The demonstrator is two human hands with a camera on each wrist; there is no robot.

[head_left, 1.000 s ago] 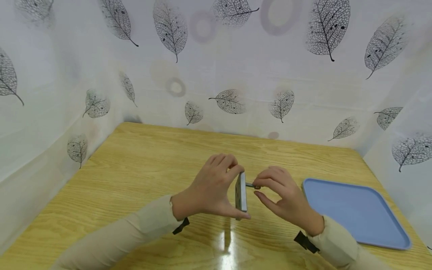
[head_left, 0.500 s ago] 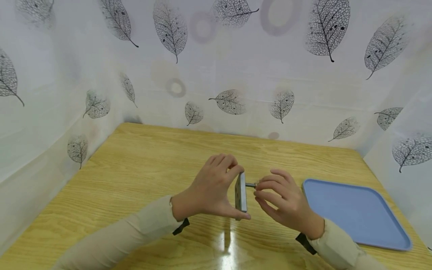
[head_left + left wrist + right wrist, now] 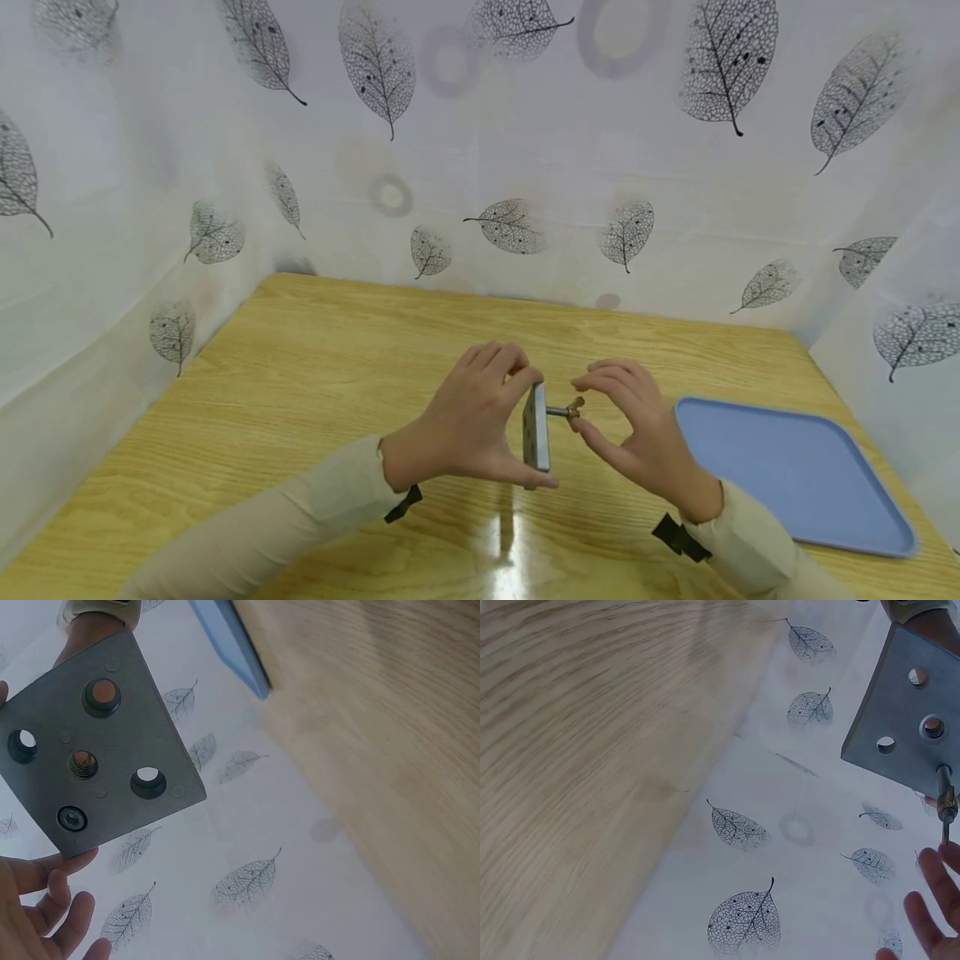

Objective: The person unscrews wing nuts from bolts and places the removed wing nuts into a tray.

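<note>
In the head view's lower centre, the left hand (image 3: 468, 421) clamps a metal plate (image 3: 536, 429) between fingers and thumb. Just right, the right hand's (image 3: 641, 437) fingertips stand apart around a wing nut (image 3: 575, 408) on a bolt (image 3: 557, 411) jutting from the plate; thumb contact is unclear. A blue tray (image 3: 795, 475) lies lower right on the wooden table (image 3: 337, 358).

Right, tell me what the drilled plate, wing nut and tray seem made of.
Drilled plate: probably metal, matte grey, with a threaded central hole. Wing nut: likely brass or copper-plated, from its coppery sheen. Tray: perhaps plastic, smooth, evenly blue.
</note>
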